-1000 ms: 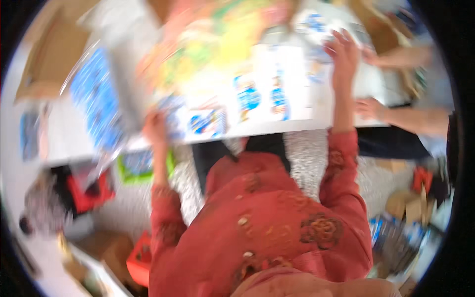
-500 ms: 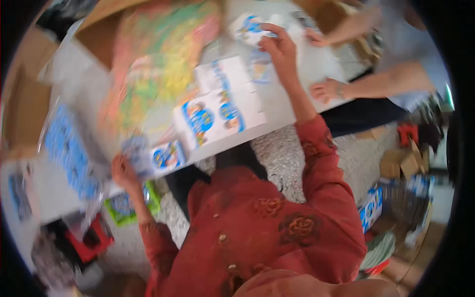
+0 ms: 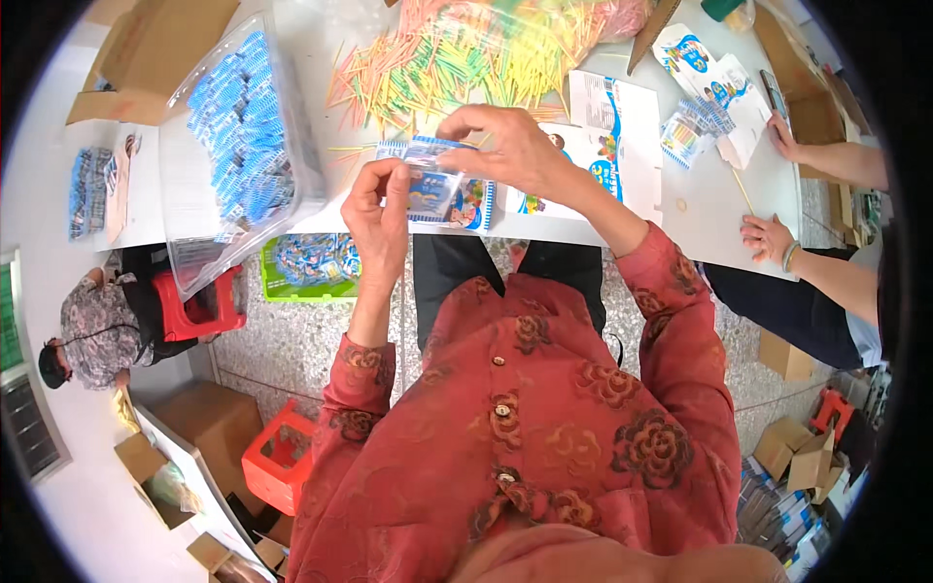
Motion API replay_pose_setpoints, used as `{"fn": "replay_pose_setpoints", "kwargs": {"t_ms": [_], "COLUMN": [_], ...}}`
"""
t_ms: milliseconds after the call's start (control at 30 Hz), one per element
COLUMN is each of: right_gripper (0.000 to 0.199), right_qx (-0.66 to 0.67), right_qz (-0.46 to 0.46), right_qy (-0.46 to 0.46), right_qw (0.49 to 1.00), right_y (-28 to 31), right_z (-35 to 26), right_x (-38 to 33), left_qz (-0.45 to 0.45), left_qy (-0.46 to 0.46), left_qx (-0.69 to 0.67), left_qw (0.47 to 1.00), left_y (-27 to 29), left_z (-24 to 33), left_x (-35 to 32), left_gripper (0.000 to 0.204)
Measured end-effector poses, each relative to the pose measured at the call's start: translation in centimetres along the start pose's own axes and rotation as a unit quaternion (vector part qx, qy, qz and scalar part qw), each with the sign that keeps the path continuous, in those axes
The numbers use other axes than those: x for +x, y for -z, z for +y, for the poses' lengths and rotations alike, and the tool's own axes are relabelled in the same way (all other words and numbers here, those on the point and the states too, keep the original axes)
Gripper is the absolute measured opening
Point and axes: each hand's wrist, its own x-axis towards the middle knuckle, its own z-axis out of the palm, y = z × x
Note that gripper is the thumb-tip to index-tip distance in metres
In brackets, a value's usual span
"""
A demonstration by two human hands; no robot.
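Observation:
A small clear packet with blue print (image 3: 431, 192) is held up between my two hands at the table's front edge. My left hand (image 3: 379, 219) pinches its left side between thumb and fingers. At the packet's upper edge, the bent fingers of my right hand (image 3: 520, 155) close on it from the right. Part of the packet is hidden behind the fingers. Just beneath lies a blue printed piece with colourful pictures (image 3: 473, 206); whether it is joined to the packet I cannot tell.
Thin coloured sticks (image 3: 452, 73) lie heaped beyond my hands. At left stands a clear plastic tray (image 3: 306, 160) of blue packets; at right lie a white printed carton (image 3: 637, 146) and small packets (image 3: 685, 136). A co-worker's hand (image 3: 768, 238) rests on the table. Below sits a green basket (image 3: 311, 291).
My right hand has come back from the far right, and my left hand has left the table's front edge. Both now meet at the packet. The view has turned.

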Motion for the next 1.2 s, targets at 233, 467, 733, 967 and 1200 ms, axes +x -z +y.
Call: {"fn": "replay_pose_setpoints", "kwargs": {"t_ms": [233,467,733,967,1200], "right_gripper": [0.025,0.021,0.025,0.028,0.038], "right_qx": [-0.042,-0.011,0.053,0.013,0.009], "right_qz": [-0.099,-0.112,-0.099,-0.106,-0.067], "right_qy": [-0.060,-0.059,-0.107,-0.090,-0.035], "right_qw": [0.992,0.992,0.988,0.990,0.997], "right_y": [0.5,0.5,0.7,2.1,0.2], "right_z": [-0.7,-0.8,-0.9,1.0,1.1], "right_x": [-0.3,-1.4,-1.5,-1.8,-2.0], "left_qz": [-0.062,-0.133,-0.109,-0.099,-0.100], "left_qy": [0.075,0.073,0.114,0.086,0.088], "left_qx": [0.021,0.102,0.002,0.120,0.059], "left_qw": [0.995,0.983,0.987,0.984,0.989], "left_y": [-0.8,-0.5,-1.1,-1.6,-0.6], "left_z": [0.6,0.1,0.5,0.8,-0.7], "left_x": [-0.6,-1.2,-1.6,-1.1,-1.1], "left_gripper": [0.017,0.016,0.007,0.015,0.013]}}
